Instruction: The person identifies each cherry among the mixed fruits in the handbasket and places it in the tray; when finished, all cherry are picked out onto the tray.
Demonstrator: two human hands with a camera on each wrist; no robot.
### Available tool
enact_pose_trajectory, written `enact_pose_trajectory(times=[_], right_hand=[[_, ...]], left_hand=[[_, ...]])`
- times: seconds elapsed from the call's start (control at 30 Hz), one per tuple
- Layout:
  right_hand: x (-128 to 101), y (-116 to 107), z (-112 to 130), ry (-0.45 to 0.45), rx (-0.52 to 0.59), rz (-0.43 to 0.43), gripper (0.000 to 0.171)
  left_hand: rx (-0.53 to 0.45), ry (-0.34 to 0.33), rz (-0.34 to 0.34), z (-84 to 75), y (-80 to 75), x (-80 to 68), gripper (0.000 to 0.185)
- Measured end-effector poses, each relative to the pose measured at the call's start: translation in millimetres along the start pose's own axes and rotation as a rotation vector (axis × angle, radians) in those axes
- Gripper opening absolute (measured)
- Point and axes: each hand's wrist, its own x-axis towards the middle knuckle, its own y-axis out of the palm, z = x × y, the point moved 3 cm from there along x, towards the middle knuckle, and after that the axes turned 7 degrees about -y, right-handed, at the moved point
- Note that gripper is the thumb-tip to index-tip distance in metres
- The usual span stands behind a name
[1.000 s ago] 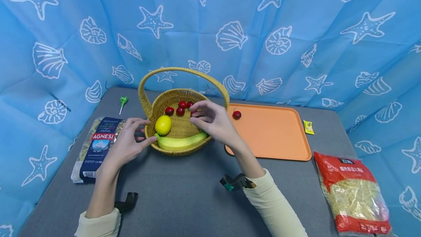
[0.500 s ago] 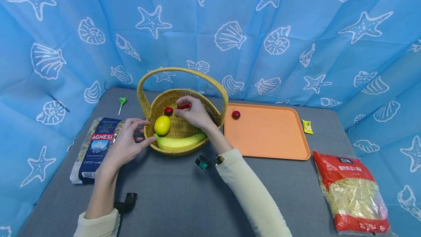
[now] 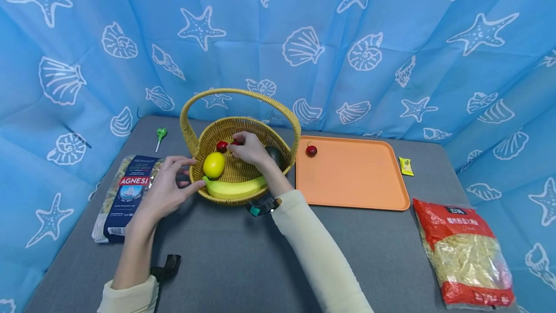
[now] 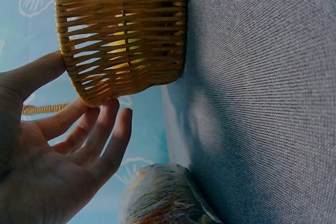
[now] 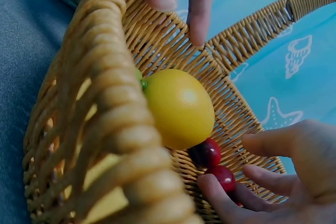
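Observation:
A wicker basket [image 3: 230,203] with a tall handle holds a yellow lemon [image 3: 214,165], a banana [image 3: 234,189], red cherries [image 3: 222,146] and a dark rounded fruit [image 3: 275,156]. My left hand [image 3: 167,188] grips the basket's left rim, thumb and index finger at the edge; in the left wrist view the other fingers lie along the outer wall. Inside the basket, my right hand [image 3: 252,151] reaches the cherries. Its thumb touches one cherry [image 5: 222,177] in the right wrist view, while the other fingers stand apart. The hand hides some of the cherries.
An orange tray [image 3: 352,173] right of the basket bears one cherry [image 3: 311,150]. A yellow wrapped candy [image 3: 406,166] and a red pasta bag [image 3: 471,255] lie farther right. Left are a dark blue pasta bag [image 3: 130,197] and a green lollipop [image 3: 161,133]. A blue curtain [image 3: 260,37] hangs behind.
My right hand has moved left within the basket from its right side to the cherries, uncovering the dark fruit. The left hand has stayed at the rim.

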Motion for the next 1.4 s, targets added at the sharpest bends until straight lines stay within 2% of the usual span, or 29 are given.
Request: enact_pose_trajectory(times=[0.17, 0.4, 0.47, 0.63, 0.87, 1.07, 1.23, 1.4], right_hand=[[-0.4, 2.3, -2.1, 0.013, -0.006, 0.026, 0.053], [0.8, 6.1, -2.2, 0.050, 0.103, 0.062, 0.050], [0.8, 6.4, -2.8, 0.042, 0.091, 0.068, 0.049], [-2.3, 3.3, -3.5, 0.000, 0.039, 0.037, 0.047], [-10.8, -4.2, 2.1, -0.046, 0.118, -0.008, 0.039], [-32.5, -15.8, 10.5, -0.112, 0.057, -0.002, 0.039], [-61.3, -30.1, 20.8, -0.184, -0.032, 0.014, 0.036], [-95.0, -45.7, 32.8, -0.249, -0.011, 0.057, 0.035]], left_hand=[[0.002, -0.001, 0.000, 0.0, -0.2, -0.3, 0.065], [0.003, -0.004, -0.005, 1.8, -0.4, -0.7, 0.065], [0.001, -0.005, -0.005, 2.4, -0.3, -0.6, 0.065], [0.000, -0.006, -0.002, 3.0, -0.1, -0.3, 0.066], [0.007, 0.000, -0.010, 2.2, 1.0, 0.1, 0.064], [0.014, 0.002, -0.016, 1.7, 1.6, 0.4, 0.063], [0.014, -0.002, -0.015, 1.2, 2.0, 0.9, 0.063], [0.010, -0.005, -0.015, 1.1, 1.4, 1.2, 0.063]])
